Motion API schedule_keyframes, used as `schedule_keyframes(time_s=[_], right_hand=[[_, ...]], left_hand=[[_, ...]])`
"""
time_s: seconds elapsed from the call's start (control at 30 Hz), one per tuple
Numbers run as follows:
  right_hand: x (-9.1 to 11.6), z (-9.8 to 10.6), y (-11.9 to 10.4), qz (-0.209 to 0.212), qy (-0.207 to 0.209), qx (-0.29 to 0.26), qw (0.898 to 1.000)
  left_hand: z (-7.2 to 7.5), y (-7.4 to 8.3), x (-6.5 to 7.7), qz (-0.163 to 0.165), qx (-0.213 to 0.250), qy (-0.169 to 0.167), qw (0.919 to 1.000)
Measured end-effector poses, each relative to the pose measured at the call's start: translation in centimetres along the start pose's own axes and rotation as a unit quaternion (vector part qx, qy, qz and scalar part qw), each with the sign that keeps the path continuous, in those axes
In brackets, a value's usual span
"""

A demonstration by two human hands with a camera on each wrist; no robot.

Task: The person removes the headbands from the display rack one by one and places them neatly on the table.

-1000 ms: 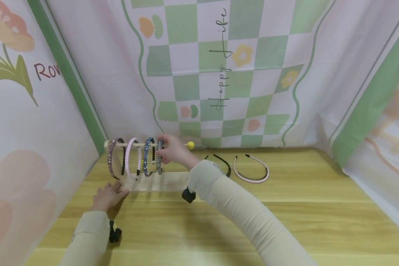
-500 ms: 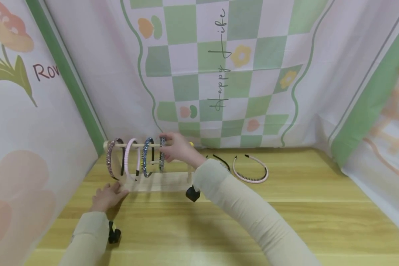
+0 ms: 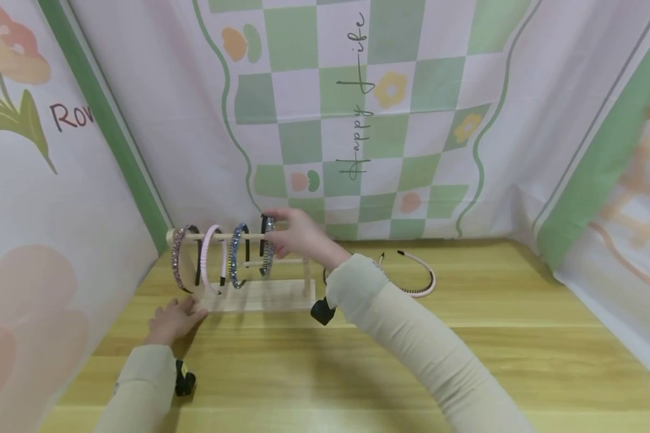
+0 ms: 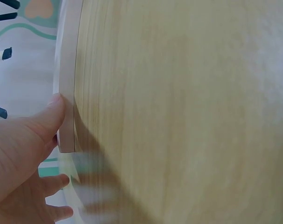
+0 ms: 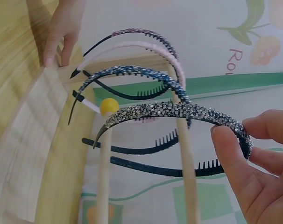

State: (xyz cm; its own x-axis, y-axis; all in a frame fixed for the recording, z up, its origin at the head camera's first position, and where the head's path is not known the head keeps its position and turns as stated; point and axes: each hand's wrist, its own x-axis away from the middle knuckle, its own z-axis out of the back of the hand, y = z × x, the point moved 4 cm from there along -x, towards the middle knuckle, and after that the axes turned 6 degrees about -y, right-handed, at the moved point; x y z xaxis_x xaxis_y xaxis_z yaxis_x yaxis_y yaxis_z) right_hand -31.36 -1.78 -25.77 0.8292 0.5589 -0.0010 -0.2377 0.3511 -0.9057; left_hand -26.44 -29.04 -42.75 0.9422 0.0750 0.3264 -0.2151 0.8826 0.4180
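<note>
Silver headband (image 5: 165, 110) and right hand (image 3: 301, 236) farther from blue headband (image 3: 235, 258), slightly higher

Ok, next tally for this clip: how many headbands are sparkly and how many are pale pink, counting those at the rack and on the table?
Sparkly: 3 (mauve one, blue one, silver one in the right hand)
Pale pink: 2 (hanging one, lying one)
Total: 5
</note>
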Motion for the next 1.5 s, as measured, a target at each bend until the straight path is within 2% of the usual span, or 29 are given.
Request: schedule_keyframes(time_s=[0.5,1.0,1.23,1.5], right_hand=[[1.3,1.8,-0.9,0.033,0.01,-0.014,0.999],[3.2,4.8,-0.6,0.044,0.038,-0.015,0.998],[4.2,6.3,-0.2,0.026,0.062,-0.022,0.998],[4.8,7.8,0.5,0.028,0.075,-0.012,0.997]], left_hand=[[0.1,-0.1,0.0,-0.007,-0.013,0.002,0.9999],[0.1,0.0,0.0,-0.002,-0.013,0.0,0.9999],[0.2,0.1,0.1,-0.013,-0.024,0.0,0.9996],[0.1,0.1,0.1,-0.015,-0.028,0.001,0.9995]])
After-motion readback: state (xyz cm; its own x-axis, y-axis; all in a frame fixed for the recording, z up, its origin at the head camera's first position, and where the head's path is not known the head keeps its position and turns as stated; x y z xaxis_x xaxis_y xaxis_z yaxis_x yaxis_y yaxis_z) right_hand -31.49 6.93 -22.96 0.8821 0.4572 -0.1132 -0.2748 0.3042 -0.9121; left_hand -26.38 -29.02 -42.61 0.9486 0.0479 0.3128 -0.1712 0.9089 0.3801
